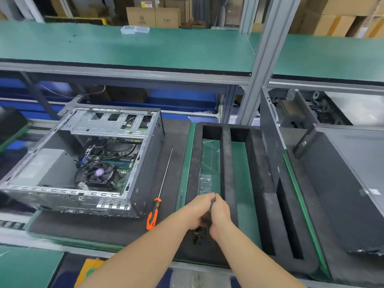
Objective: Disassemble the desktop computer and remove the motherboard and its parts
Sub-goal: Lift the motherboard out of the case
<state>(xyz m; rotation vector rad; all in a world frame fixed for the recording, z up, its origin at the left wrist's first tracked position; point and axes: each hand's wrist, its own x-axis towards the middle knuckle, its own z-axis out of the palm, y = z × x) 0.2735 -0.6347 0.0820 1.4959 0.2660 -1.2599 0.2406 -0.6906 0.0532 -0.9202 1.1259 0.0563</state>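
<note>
An open grey metal desktop computer case [83,159] is lying on its side on a black mat [104,227] at about nine o'clock in the view. Its green motherboard [122,180] is sitting inside on the case floor, and a black round cooling fan [99,173] is resting on it among tangled black cables. Just beside the case, at its three o'clock, a long thin screwdriver with an orange and black handle [153,213] is lying on the mat, its tip pointing to twelve o'clock.

At six o'clock the left hand [197,210] and right hand [221,213] are meeting over the near edge of a black foam tray with long slots [257,183]. The fingers of both hands are curling inward and appear to be pinching a small dark part [206,222] between them; what it is cannot be told. A clear plastic sleeve [207,163] is lying in the tray's leftmost slot, at twelve o'clock from the hands.

At three o'clock a black flat side panel [272,142] is standing upright against the tray, and a closed black computer tower [342,173] is lying beyond it on the green surface [293,183].
</note>
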